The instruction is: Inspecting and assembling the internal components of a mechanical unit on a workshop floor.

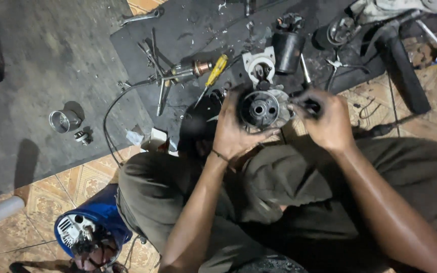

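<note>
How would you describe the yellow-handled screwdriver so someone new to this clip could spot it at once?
Start at the dark mat spread on the floor ahead of the person. Just beyond the left hand, which grips a round metal housing, lies the screwdriver, slanted, tip toward the person. Its bright yellow handle sets it apart from the grey metal tools beside it.

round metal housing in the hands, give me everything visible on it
The round metal housing is a grey, grimy cast part, seemingly aluminium, with a dark circular recess and a small central bore with a ring around it. Its open face is toward the camera. The left hand cups it from below and the left side; the right hand holds a dark tool against its right edge. It is held above the black mat, over the person's lap.
</note>
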